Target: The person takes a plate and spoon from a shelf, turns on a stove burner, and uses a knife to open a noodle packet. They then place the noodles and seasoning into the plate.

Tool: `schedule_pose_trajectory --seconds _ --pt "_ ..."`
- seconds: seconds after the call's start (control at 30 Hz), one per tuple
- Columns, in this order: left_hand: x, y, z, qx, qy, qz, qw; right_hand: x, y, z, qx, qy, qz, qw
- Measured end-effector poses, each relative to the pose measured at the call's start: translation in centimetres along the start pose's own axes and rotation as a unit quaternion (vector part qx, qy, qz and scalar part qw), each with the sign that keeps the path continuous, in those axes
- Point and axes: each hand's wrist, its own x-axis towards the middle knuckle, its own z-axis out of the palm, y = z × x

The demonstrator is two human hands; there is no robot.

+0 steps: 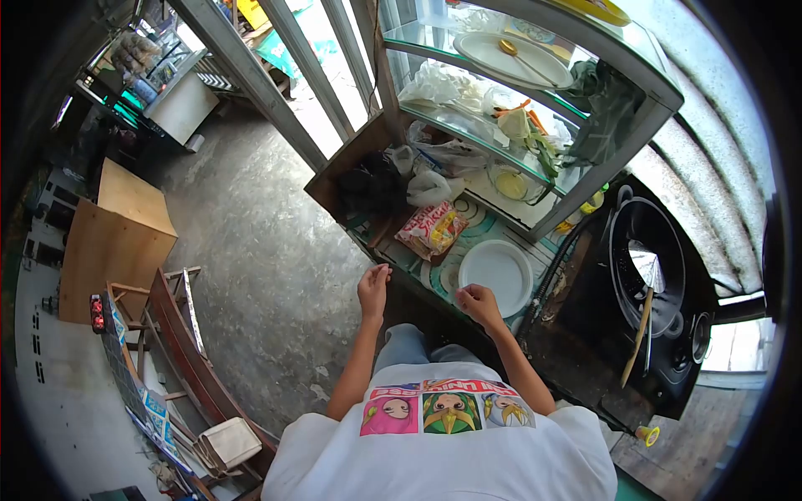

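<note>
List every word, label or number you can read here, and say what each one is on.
Packet on the counter, red and yellow: large print, too blurred to read.
White shirt: a strip of lettering above three cartoon faces, too small to read.
Printed sheets along the wooden frame at lower left: too small to read.
Nothing else bears legible text.
</note>
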Motion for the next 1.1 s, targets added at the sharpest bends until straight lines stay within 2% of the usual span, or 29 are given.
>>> schedule_pose_trajectory --seconds 0.07,0.1,0.13,0.17,0.2,0.23,0.3,0.47,0.53,0.57,0.63,0.67,0.73,0.8,0.83,0.87,0.9,0.97,1.0,1.07,1.1 --pt "4.8 -1.3 0.4 0.077 0.014 0.101 0.992 1.8 -0.9 0.7 -0.011 0.022 -0.008 1.0" --pt "7.1 -1.5 0.3 0.081 0.0 0.099 0.992 2.5 -1.2 1.2 -0.01 0.033 -0.016 0.999" --pt "9.2 -1.6 0.1 0.222 -0.006 0.164 0.961 3.1 -1.2 1.7 -0.009 0.047 -0.021 0.999" --pt "10.6 -1.1 0.3 0.355 -0.014 0.228 0.906 3.8 -1.1 2.1 -0.001 0.062 -0.012 0.998" --pt "11.7 -0.7 0.4 0.461 -0.004 0.241 0.854 4.5 -0.9 2.6 0.015 0.07 -0.01 0.997" --pt "12.7 -0.8 0.2 0.467 -0.027 0.245 0.849 5.0 -0.9 3.2 0.032 0.082 -0.009 0.996" --pt "15.9 -1.2 0.4 0.552 -0.092 0.13 0.818 5.7 -2.2 4.1 0.049 0.117 0.016 0.992" --pt "19.6 -1.6 -0.2 0.55 -0.243 0.125 0.789 6.8 -4.9 6.2 0.095 0.152 0.062 0.982" --pt "20.1 -0.8 -0.6 0.527 -0.284 0.16 0.785 7.0 -5.9 6.7 0.096 0.048 0.093 0.99" --pt "20.4 -0.4 -0.7 0.527 -0.295 0.163 0.78 7.1 -6.2 7.1 0.102 0.058 0.096 0.988" --pt "21.0 1.0 -1.3 0.514 -0.395 0.043 0.76 7.2 -6.7 8.3 0.126 0.001 0.099 0.987" --pt "20.7 2.8 -1.3 0.516 -0.402 0.041 0.755 7.3 -7.0 8.5 0.101 -0.045 0.081 0.991" --pt "19.8 7.9 -0.4 0.456 -0.479 -0.164 0.732 7.4 -8.8 9.4 0.11 -0.071 0.083 0.988" --pt "19.4 11.6 0.1 0.465 -0.499 -0.166 0.712 7.5 -10.8 9.4 0.092 -0.152 0.077 0.981" --pt "19.2 13.1 0.0 0.476 -0.516 -0.17 0.692 7.6 -11.2 9.8 0.091 -0.155 0.078 0.981" --pt "19.2 14.3 0.1 0.492 -0.535 -0.159 0.668 7.7 -11.5 10.0 0.053 -0.156 0.038 0.986" --pt "18.7 15.3 0.4 0.491 -0.534 -0.159 0.67 7.7 -11.8 10.1 0.015 -0.157 -0.002 0.987" --pt "17.8 17.0 1.3 0.452 -0.588 -0.132 0.658 7.2 -12.8 9.8 -0.002 -0.168 -0.008 0.986" --pt "17.4 17.4 2.0 0.452 -0.587 -0.132 0.658 7.0 -12.8 9.8 0.007 -0.162 -0.005 0.987" --pt "16.2 17.6 3.9 0.381 -0.68 -0.081 0.621 6.6 -12.8 9.5 0.013 -0.156 -0.001 0.988" --pt "15.6 17.3 5.3 0.38 -0.681 -0.079 0.621 6.2 -12.8 9.2 0.091 -0.12 0.0 0.989"
